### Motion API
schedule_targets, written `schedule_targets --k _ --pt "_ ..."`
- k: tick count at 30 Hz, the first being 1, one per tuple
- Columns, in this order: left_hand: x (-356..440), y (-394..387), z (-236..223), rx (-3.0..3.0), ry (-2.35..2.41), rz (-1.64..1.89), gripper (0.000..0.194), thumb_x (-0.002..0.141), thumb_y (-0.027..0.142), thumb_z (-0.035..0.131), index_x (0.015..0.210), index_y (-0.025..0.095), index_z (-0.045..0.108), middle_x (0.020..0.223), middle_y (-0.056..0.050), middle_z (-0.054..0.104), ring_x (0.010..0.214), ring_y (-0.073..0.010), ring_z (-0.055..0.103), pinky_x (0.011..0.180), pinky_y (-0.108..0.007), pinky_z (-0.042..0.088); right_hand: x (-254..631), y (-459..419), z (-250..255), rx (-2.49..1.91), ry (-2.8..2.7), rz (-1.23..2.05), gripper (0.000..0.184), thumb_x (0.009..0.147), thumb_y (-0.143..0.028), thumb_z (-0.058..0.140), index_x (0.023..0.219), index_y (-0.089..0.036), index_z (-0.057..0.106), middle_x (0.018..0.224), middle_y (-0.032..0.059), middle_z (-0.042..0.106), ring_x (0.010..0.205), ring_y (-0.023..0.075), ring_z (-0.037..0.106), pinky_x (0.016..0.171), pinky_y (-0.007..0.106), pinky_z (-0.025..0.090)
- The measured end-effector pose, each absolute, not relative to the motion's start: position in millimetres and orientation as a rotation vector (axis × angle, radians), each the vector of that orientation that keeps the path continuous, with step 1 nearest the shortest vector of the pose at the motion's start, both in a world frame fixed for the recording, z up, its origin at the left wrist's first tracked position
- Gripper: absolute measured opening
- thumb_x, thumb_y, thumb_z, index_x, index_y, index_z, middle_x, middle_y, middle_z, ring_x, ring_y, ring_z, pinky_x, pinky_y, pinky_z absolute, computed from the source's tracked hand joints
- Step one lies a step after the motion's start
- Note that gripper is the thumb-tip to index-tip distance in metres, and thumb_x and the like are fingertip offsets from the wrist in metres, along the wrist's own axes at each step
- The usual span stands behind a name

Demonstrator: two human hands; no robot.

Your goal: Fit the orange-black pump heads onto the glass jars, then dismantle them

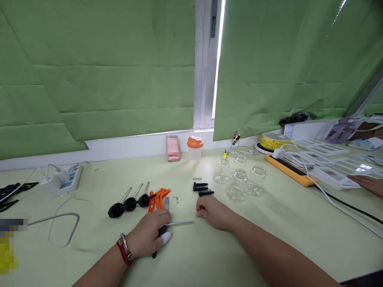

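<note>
My left hand (151, 233), with a white wrap on the thumb, is closed round a black part with a thin metal rod (181, 223) sticking out to the right. My right hand (214, 212) is pinched shut just beyond the rod's tip; anything between its fingers is hidden. Left of my left hand lie several black round-headed pieces (131, 203) with metal rods. Orange plastic parts (161, 195) and loose metal rods (166, 204) lie just behind that hand. Tiny metal bits (176, 198) are scattered nearby. Black plastic parts (200, 187) and a spring (197, 179) lie behind my right hand.
Several glass jars (236, 190) stand behind my right forearm. An orange-lidded cup (195, 149) stands by the wall. A power strip (68, 179) lies left, an orange one (289, 171) right with trailing cables. At the right edge another person's hand (366, 183) rests near white trays (332, 177).
</note>
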State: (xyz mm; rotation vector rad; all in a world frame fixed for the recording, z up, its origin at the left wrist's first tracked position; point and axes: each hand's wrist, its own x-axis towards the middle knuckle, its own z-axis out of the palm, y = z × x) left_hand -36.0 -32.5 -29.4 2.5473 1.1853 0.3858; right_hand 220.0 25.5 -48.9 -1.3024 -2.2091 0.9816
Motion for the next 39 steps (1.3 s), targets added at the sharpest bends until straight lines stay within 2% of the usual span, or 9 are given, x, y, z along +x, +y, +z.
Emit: schedule_targets --k 5,9,14,23,32,39 --pt "-37.0 -29.6 -32.7 2.526 1.227 0.392 0.006 0.080 0.020 0.051 0.085 0.019 0.050 0.084 -0.003 0.054 0.073 -0.0181 0.049 0.065 -0.029 0.039 222.8 29.4 -55.8 -1.133 -1.913 1.549 0.009 0.070 -0.022 0.063 0.077 -0.017 0.059 0.061 -0.0028 0.054 0.050 0.0077 0.044 0.046 0.020 0.037" --pt "-35.6 -29.2 -32.6 2.518 1.234 0.374 0.005 0.080 0.019 0.050 0.085 0.020 0.049 0.084 -0.003 0.054 0.072 -0.0181 0.049 0.065 -0.029 0.038 223.3 30.0 -58.8 -1.034 -1.763 1.749 0.019 0.064 -0.025 0.071 0.078 -0.015 0.063 0.064 -0.0014 0.056 0.051 0.0070 0.046 0.044 0.019 0.039" --pt "-32.9 -31.9 -30.7 2.527 1.281 0.347 0.004 0.080 0.020 0.050 0.083 0.020 0.048 0.083 -0.004 0.055 0.071 -0.0187 0.048 0.063 -0.029 0.037 224.0 32.3 -60.1 -1.028 -1.687 1.787 0.023 0.062 -0.026 0.074 0.079 -0.014 0.065 0.066 -0.0008 0.060 0.046 0.0050 0.044 0.040 0.018 0.036" --pt "-30.4 -32.1 -30.9 2.541 1.337 0.331 0.005 0.079 0.020 0.051 0.083 0.020 0.049 0.084 -0.004 0.056 0.072 -0.0198 0.050 0.063 -0.029 0.037 221.5 29.5 -56.4 -1.046 -1.666 1.732 0.012 0.067 -0.022 0.066 0.076 -0.014 0.062 0.061 -0.0007 0.062 0.040 0.0034 0.040 0.036 0.016 0.031" --pt "-29.9 -32.0 -32.2 2.556 1.347 0.330 0.007 0.079 0.020 0.051 0.086 0.019 0.051 0.085 -0.004 0.056 0.073 -0.0192 0.049 0.064 -0.029 0.037 220.9 30.6 -59.4 -1.051 -1.632 1.762 0.019 0.062 -0.025 0.073 0.075 -0.014 0.062 0.061 -0.0009 0.061 0.042 0.0051 0.044 0.037 0.018 0.036" --pt "-29.2 -32.1 -31.9 2.558 1.352 0.327 0.007 0.079 0.021 0.051 0.086 0.019 0.051 0.084 -0.003 0.056 0.073 -0.0192 0.050 0.064 -0.029 0.038 218.6 25.4 -58.0 -1.040 -1.606 1.742 0.018 0.061 -0.023 0.074 0.072 -0.015 0.061 0.057 -0.0035 0.057 0.043 0.0050 0.043 0.037 0.018 0.034"
